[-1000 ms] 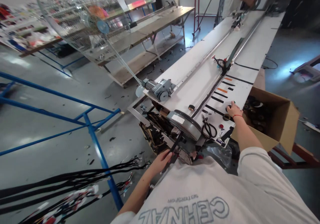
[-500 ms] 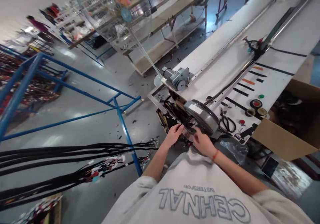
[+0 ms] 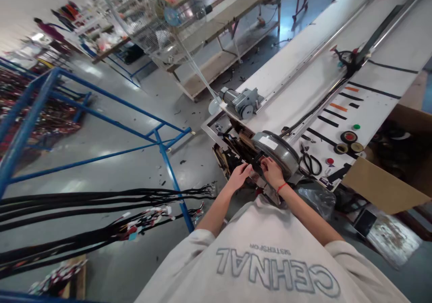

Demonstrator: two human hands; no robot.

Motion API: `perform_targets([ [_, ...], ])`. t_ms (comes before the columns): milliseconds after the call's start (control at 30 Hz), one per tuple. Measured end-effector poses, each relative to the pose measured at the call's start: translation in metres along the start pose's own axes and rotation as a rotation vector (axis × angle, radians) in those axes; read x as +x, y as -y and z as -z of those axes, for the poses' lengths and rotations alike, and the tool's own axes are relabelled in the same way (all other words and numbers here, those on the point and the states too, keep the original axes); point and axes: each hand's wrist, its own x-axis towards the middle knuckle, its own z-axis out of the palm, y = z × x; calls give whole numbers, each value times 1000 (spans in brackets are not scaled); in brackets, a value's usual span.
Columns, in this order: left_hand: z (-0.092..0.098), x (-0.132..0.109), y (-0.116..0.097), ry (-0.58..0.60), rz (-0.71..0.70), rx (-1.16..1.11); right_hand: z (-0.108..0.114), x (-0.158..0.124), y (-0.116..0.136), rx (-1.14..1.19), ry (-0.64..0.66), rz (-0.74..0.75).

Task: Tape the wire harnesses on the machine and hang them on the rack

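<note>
At the near end of the long white bench, my left hand (image 3: pixel 240 175) is closed, fingertips pinched by a dark piece (image 3: pixel 258 162) whose kind I cannot make out. My right hand (image 3: pixel 272 171) is bent closed at the other side of this piece, just below a grey drum-shaped wheel (image 3: pixel 277 149). What lies between the fingers of each hand is too small and dark to name. Black cables (image 3: pixel 313 105) run from behind the wheel along the bench. Black-handled scissors (image 3: pixel 309 161) lie to the right of the wheel.
Tape rolls (image 3: pixel 348 137), black and orange strips, and red and green buttons are on the white bench (image 3: pixel 374 109). An open cardboard box (image 3: pixel 384 185) adjoins its right edge. A grey motor (image 3: pixel 239 100) sits at left. A blue rack (image 3: pixel 168 170) stands beside hanging wire harnesses (image 3: pixel 101 201).
Both hands have moved up towards the wheel, my right hand more. The dark piece between them has risen too. The view has shifted slightly.
</note>
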Motion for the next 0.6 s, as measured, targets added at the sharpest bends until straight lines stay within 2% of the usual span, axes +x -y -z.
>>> perform_targets([
  [167, -5, 5, 10, 2, -59, -33, -2, -4, -19, 116, -86, 190],
  [267, -10, 7, 12, -11, -87, 17, 0, -4, -23, 165, -21, 184],
  [433, -17, 14, 17, 19, -87, 244, 11, 6, -9, 107, 27, 167],
  [600, -24, 16, 11, 34, -84, 415, 21, 21, 9, -10, 26, 338],
])
